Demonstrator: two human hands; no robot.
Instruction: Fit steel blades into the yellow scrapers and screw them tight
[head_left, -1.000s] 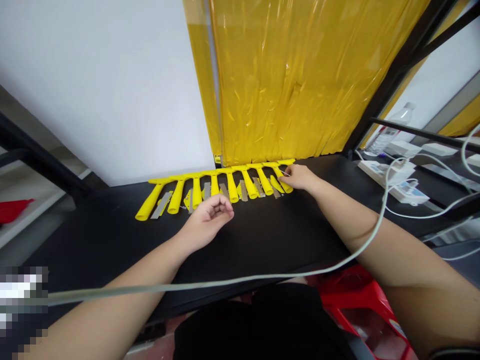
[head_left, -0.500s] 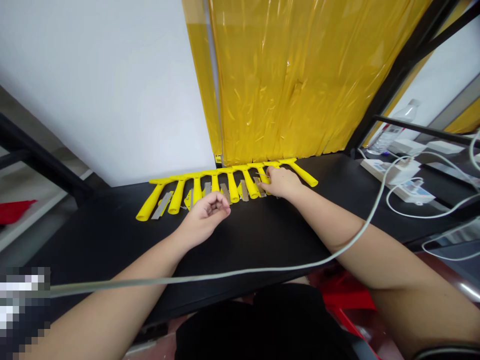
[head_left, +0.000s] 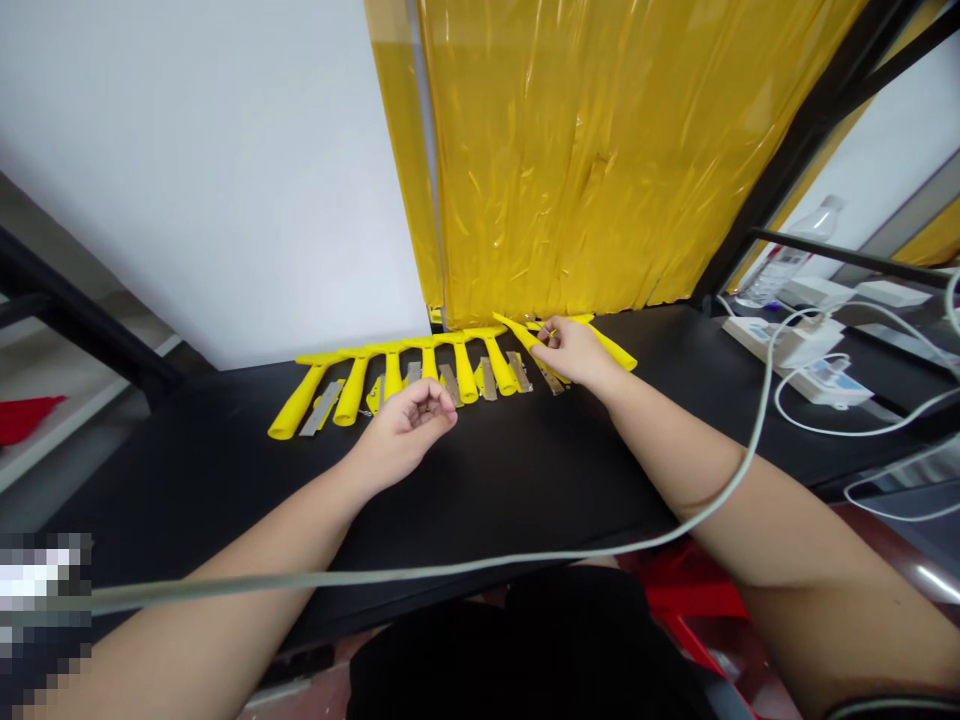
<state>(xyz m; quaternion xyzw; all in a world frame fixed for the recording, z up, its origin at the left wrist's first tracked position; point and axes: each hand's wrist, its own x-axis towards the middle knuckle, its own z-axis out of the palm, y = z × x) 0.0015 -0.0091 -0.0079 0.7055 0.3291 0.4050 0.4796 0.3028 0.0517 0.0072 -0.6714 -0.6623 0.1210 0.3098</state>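
Note:
A row of yellow T-shaped tools with hollow round handles [head_left: 352, 392] lies along the back of the black table [head_left: 480, 470]. Between the handles lie flat metal blades [head_left: 322, 408] with small yellow parts. My right hand [head_left: 574, 352] pinches one yellow T-shaped tool [head_left: 523, 334] near the row's right end, its crosspiece tilted out of line with the others. Its lower part is hidden by my fingers. In front of the row's middle hovers my left hand [head_left: 411, 425], fingers curled in and nothing visible in them.
A white cable [head_left: 480, 568] crosses in front of both forearms. To the right are white power strips [head_left: 817, 375] with cords and a plastic bottle [head_left: 795, 255]. Yellow film [head_left: 585, 170] and a white panel [head_left: 225, 180] stand behind the table, between black frame posts [head_left: 795, 160].
My right hand has shifted slightly right and turned a yellow T-shaped tool out of line with the row, uncovering a blade beside it. My left hand has barely moved.

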